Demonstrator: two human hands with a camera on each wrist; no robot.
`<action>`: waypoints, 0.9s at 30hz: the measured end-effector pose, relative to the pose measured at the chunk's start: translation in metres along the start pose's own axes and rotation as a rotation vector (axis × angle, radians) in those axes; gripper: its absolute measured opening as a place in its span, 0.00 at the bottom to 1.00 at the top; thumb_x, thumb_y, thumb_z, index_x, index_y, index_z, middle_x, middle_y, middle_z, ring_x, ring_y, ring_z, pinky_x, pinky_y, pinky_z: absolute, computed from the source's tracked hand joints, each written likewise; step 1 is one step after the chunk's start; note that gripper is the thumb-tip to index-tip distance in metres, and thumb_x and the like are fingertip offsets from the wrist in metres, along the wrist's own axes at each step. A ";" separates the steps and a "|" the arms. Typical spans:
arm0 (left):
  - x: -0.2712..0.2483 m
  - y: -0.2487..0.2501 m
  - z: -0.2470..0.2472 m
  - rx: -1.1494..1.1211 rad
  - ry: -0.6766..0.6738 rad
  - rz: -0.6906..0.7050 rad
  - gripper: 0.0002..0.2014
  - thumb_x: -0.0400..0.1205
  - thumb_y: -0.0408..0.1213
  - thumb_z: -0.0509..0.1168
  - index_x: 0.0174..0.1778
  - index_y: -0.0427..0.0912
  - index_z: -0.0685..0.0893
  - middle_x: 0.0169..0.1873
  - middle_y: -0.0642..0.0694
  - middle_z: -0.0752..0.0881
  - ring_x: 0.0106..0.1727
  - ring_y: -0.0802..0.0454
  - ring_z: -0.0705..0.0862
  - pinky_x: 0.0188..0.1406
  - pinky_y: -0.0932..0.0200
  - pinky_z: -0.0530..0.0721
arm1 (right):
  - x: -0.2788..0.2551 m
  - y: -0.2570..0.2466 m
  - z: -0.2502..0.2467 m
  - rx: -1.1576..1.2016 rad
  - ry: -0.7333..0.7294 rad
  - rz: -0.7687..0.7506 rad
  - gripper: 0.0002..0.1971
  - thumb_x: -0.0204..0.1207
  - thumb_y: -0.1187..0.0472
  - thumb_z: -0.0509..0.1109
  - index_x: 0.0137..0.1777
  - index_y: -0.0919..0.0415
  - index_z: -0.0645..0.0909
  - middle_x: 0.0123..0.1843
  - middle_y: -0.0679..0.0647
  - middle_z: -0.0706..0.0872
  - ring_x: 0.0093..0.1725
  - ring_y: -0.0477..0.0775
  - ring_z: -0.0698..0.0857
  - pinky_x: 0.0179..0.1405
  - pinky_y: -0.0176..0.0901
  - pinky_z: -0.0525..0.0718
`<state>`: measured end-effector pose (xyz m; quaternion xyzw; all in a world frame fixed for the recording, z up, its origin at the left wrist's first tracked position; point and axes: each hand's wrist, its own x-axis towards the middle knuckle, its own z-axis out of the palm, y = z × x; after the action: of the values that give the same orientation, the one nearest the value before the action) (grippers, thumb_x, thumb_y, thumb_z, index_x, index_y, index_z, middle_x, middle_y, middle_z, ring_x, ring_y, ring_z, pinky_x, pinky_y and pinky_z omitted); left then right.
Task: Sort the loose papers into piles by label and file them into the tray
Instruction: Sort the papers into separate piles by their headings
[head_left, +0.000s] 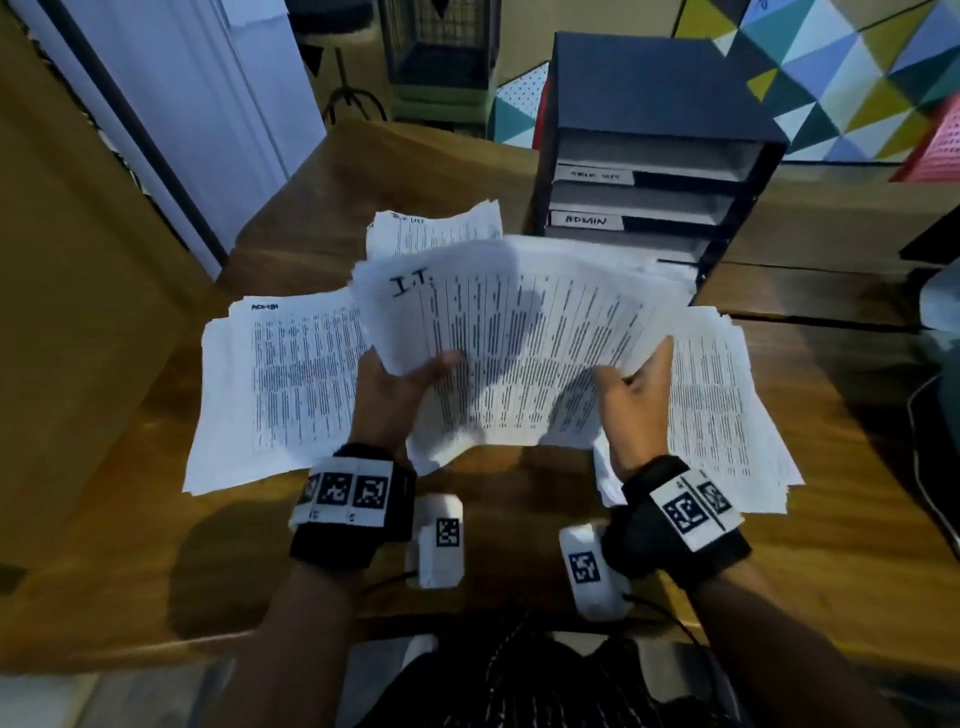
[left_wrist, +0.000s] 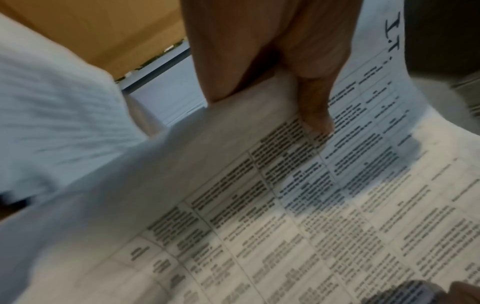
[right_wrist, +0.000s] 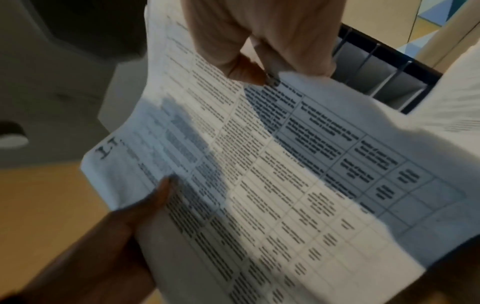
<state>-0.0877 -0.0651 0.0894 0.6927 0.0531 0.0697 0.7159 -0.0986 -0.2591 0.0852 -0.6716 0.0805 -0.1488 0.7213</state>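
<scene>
I see left hand and right hand pinching white printed "I.T." paper sheaf between them. Sheaf limp, slippery; I advise gripping opposite side edges.

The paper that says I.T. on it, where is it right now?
In the head view the I.T. stack is up off the table, held between the left hand and right hand, in front of the file tray.

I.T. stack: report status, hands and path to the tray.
Left hand and right hand both grip I.T. stack, lifted off the desk. Tray ahead right, not yet reached. Admin pile left, another pile right, nothing blocking.
</scene>
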 end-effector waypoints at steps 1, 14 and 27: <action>0.005 0.012 -0.001 -0.027 -0.001 0.050 0.19 0.64 0.34 0.78 0.49 0.46 0.83 0.46 0.51 0.88 0.47 0.56 0.88 0.45 0.55 0.87 | 0.006 -0.012 0.001 0.053 0.017 -0.035 0.24 0.74 0.82 0.56 0.57 0.51 0.64 0.54 0.45 0.79 0.51 0.35 0.81 0.50 0.30 0.81; 0.012 -0.042 0.007 0.009 0.070 -0.112 0.17 0.72 0.25 0.72 0.57 0.34 0.79 0.46 0.46 0.85 0.44 0.53 0.84 0.34 0.74 0.82 | -0.005 0.050 -0.004 -0.310 -0.003 0.148 0.18 0.76 0.77 0.59 0.64 0.64 0.63 0.46 0.48 0.77 0.38 0.39 0.76 0.39 0.37 0.82; 0.035 -0.101 0.015 0.648 0.056 -0.426 0.22 0.83 0.27 0.54 0.75 0.30 0.65 0.67 0.35 0.75 0.72 0.35 0.71 0.68 0.53 0.67 | -0.001 0.095 0.005 -0.905 -0.101 0.367 0.31 0.72 0.80 0.62 0.75 0.62 0.62 0.70 0.66 0.66 0.66 0.67 0.71 0.57 0.46 0.73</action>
<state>-0.0485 -0.0766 -0.0103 0.8543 0.2346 -0.0818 0.4565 -0.0882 -0.2488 -0.0087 -0.8988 0.2187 0.0634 0.3745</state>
